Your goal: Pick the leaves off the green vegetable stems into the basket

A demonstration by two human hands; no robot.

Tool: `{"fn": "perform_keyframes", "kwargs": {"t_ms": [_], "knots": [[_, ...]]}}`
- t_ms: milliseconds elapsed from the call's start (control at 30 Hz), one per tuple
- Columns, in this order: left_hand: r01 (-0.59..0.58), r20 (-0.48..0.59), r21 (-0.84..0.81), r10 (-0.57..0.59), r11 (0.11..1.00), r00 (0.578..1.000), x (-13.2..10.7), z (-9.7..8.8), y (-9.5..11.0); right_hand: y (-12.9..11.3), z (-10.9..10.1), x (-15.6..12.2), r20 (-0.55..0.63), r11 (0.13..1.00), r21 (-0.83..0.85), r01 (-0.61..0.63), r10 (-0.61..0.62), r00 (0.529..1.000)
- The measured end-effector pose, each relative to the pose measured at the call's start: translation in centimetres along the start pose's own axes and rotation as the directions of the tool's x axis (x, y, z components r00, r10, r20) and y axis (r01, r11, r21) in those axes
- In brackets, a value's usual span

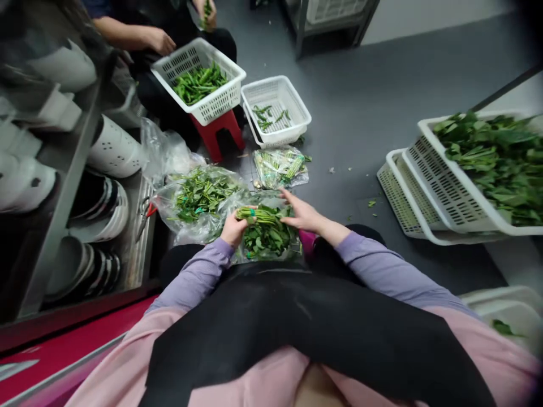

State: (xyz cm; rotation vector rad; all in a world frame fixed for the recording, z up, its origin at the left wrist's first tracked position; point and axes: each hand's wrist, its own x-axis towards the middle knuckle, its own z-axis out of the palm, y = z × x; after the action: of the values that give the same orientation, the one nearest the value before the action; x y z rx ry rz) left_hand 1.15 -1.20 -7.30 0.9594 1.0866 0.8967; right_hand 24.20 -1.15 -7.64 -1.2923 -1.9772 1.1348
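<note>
My left hand (pixel 234 228) is closed around the stem end of a bundle of leafy greens (pixel 268 216), tied with a green band (pixel 253 213). Fingers apart, my right hand (pixel 306 215) is at the leafy end; its thumb seems to touch the bundle. Beneath the bundle lie more dark leafy greens (pixel 265 242) on clear plastic. Left of my hands, a clear plastic bag (pixel 186 226) spreads open under a heap of greens (pixel 203 192) with green bands. Just beyond my hands is a clear packet of stemmed vegetables (pixel 280 168).
A person's hand (pixel 161 42) is by a white basket of green peppers (pixel 235 90) on a red stool (pixel 212 135). Another white basket (pixel 297 127) holds a few peppers. Stacked baskets (pixel 428 133) of greens stand right; a shelf (pixel 80 164) with containers and red-handled scissors (pixel 149 209) is left.
</note>
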Motion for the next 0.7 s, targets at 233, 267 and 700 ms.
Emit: {"fn": "perform_keyframes", "kwargs": {"t_ms": [233, 267, 700], "knots": [[-0.054, 0.287, -0.194, 0.110, 0.979, 0.952, -1.2, -3.3, 4.2, -6.1, 0.7, 1.5, 0.270, 0.918, 0.393, -0.056, -0.056, 0.961], [-0.052, 0.316, -0.211, 0.119, 0.976, 0.941, -1.2, -3.2, 4.5, -7.2, 1.3, 1.7, 0.309, 0.919, 0.387, -0.072, -0.055, 0.950], [-0.132, -0.077, -0.193, 0.119, 0.972, 0.990, -0.6, -5.5, 6.4, -10.9, 5.6, -0.2, 0.200, 0.526, 0.796, -0.299, 0.238, 0.950]]}}
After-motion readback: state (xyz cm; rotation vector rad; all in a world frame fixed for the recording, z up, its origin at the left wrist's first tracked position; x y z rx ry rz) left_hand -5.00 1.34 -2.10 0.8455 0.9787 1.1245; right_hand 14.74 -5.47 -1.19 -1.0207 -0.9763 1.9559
